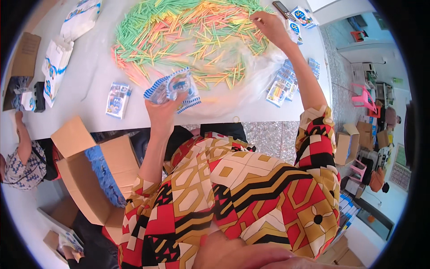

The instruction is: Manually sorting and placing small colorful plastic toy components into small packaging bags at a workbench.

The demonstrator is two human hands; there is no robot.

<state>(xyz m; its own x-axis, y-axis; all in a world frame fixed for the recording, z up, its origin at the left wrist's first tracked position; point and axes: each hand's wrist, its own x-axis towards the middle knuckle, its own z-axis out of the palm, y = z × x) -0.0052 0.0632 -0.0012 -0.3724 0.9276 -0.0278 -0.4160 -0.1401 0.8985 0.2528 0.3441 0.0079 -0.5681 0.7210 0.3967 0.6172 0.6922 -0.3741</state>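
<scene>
A large heap of thin green, yellow and pink sticks (179, 33) lies on clear plastic sheeting on the white table. My left hand (162, 112) is closed round blue-and-white plastic packets (182, 84), held up at the heap's near edge; it seems to be more than one packet, overlapping. At the heap's right edge is my right hand (271, 28), its fingers bent and pinched together over the green sticks. What sits between those fingertips, if anything, is too small to make out.
Single packet (118, 100) left of my left hand; stacked packets (283, 83) under my right forearm. Dark phone-like device (284, 10) at the far right corner, beside more packets. White printed bags (57, 67) at left. Open cardboard box (85, 179) below the table edge. Another person (27, 161) sits at left.
</scene>
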